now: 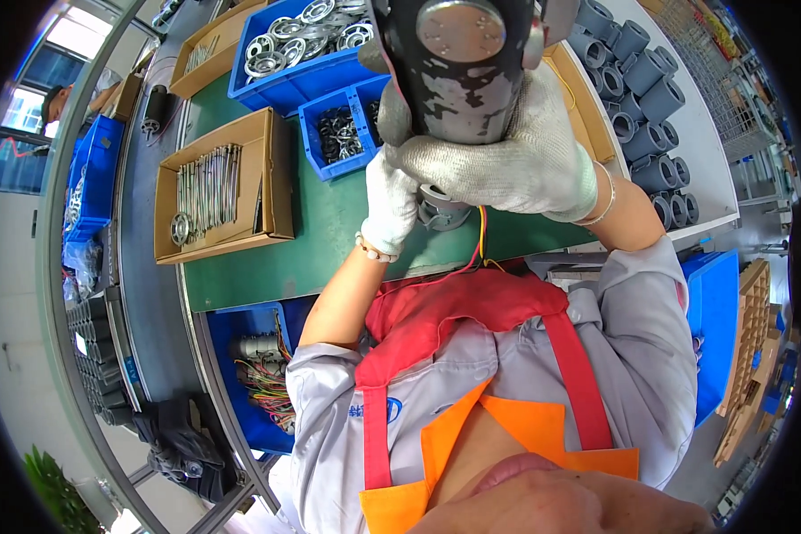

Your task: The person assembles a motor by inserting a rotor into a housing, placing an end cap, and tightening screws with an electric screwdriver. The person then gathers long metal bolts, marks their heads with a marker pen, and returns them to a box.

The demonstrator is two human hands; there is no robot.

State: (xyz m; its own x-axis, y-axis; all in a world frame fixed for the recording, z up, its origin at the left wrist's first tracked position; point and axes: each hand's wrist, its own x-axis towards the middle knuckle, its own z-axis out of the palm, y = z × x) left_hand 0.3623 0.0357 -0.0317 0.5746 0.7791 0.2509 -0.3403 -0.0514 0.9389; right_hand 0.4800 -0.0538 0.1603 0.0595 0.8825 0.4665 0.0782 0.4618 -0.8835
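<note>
- I see white gloves (543, 151) with gray smudges.
- Round pale beads (373, 250) circle the left wrist, a thin band (607, 198) the right.
- Gray shirt (636, 311), orange collar (449, 436), blue badge (393, 409).
- Red apron (472, 298), red straps (376, 436).

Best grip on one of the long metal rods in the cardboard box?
Probably mid-shaft, from above, pinching across its width. The long metal rods lie side by side, lengthwise away from the person, so neighbours crowd their sides. The cardboard box is open on top but walled around. Avoid the near-left ends, where a metal ring sits.
</note>
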